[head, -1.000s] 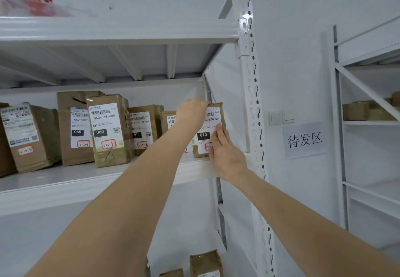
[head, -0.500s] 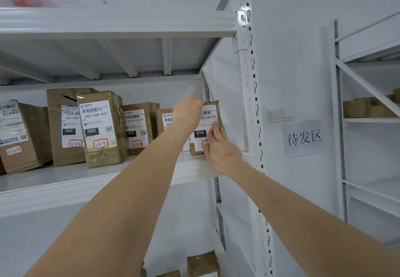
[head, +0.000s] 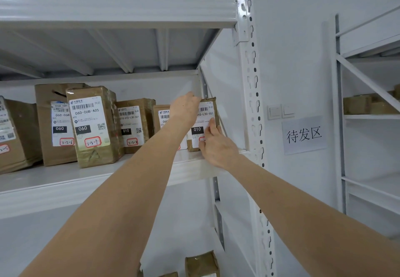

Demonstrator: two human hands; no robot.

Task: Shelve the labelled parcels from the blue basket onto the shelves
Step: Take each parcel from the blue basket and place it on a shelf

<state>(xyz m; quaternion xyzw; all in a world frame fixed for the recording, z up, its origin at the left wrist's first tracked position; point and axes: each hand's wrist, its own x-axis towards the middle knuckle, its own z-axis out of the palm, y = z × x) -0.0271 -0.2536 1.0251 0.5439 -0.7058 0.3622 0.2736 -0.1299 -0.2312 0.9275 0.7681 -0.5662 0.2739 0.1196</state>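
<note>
Item: parcel (head: 205, 114), label (head: 197, 129) 010, upright at the shelf's (head: 86, 181) right end. Your left hand (head: 184, 109) apparently grips its top corner; right hand (head: 217, 146) presses straight-fingered on the label. Seat it squarely, label facing out, before you let go.

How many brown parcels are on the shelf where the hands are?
6, in a row: the left-edge parcel, two 060 parcels, a 010 parcel, a half-hidden parcel, the end parcel touched by the left hand and right hand. More may hide behind.
</note>
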